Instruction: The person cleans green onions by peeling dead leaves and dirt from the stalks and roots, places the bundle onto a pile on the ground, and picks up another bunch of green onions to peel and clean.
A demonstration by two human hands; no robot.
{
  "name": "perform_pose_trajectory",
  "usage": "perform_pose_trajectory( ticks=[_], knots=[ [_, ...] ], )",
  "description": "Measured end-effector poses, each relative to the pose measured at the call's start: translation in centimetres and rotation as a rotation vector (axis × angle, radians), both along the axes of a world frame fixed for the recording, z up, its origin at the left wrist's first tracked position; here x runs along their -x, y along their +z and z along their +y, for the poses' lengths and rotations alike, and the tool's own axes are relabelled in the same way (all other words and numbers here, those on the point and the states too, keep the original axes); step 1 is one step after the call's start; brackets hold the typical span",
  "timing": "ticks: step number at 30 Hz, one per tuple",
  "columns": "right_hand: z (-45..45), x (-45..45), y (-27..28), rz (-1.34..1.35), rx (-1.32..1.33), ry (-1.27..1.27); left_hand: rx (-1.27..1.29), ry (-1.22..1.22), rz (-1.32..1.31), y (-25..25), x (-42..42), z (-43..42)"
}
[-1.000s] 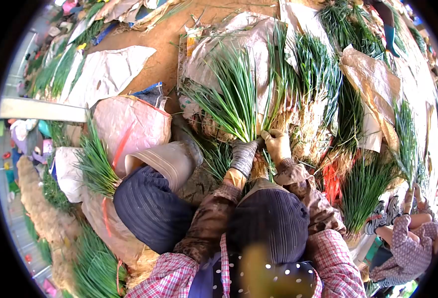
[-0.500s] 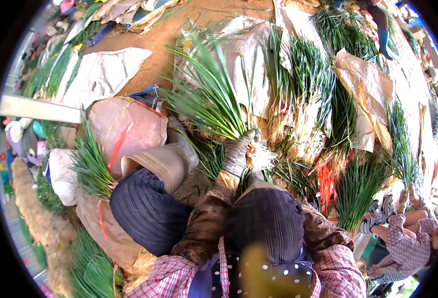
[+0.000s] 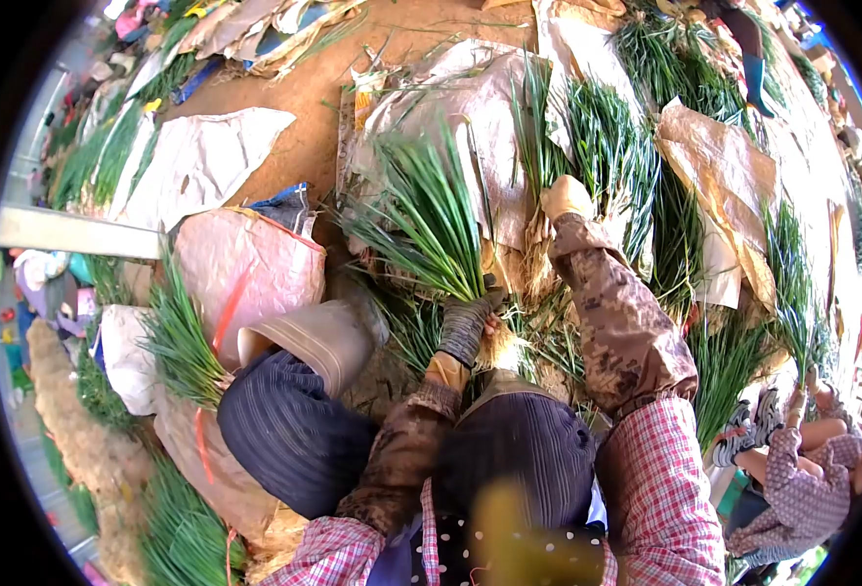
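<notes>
In a grey glove, my left hand [image 3: 467,327] is closed around the lower stems of a bunch of green onions [image 3: 431,230]. Its long leaves fan up and away from me, and pale roots [image 3: 501,354] stick out below the fist. My right hand [image 3: 566,198], in a tan glove, is stretched forward to the row of loose green onions [image 3: 607,142] lying on sacking. It touches or hovers over their lower stems; its fingers are too unclear to tell if they grip.
A tied bunch [image 3: 185,332] leans by my left knee, near a pinkish sack [image 3: 245,259]. Brown sheeting [image 3: 719,161] lies at the right. Another person [image 3: 792,488] sits at the lower right, hands on a bunch [image 3: 792,283]. A pale bar [image 3: 79,232] juts in at the left.
My right arm has reached forward from low by my right knee to the row of green onions. The left hand, still holding its bunch, has dropped slightly towards me.
</notes>
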State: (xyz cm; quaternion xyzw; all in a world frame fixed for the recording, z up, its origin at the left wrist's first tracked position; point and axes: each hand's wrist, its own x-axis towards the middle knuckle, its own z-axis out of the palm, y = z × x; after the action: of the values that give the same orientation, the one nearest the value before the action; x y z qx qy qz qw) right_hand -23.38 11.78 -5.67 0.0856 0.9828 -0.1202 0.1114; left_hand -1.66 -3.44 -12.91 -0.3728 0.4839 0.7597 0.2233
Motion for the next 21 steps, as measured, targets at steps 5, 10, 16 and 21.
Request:
perform_pose_trajectory(
  ticks=[5,10,16,21],
  knots=[
    [-1.2,-8.0,4.5,-0.193,0.395,-0.077,0.050,-0.148,-0.176,6.1,0.6,1.2],
    [-1.1,-17.4,3.6,-0.204,0.689,-0.043,0.126,-0.112,-0.092,7.1,0.8,2.5],
    [4.8,-21.6,-5.6,-0.280,0.298,0.287,0.006,0.200,0.220,8.9,0.3,1.9],
    [3.1,-21.0,-1.4,-0.508,0.110,0.414,-0.233,0.208,0.160,6.7,0.3,1.1]
  ],
)
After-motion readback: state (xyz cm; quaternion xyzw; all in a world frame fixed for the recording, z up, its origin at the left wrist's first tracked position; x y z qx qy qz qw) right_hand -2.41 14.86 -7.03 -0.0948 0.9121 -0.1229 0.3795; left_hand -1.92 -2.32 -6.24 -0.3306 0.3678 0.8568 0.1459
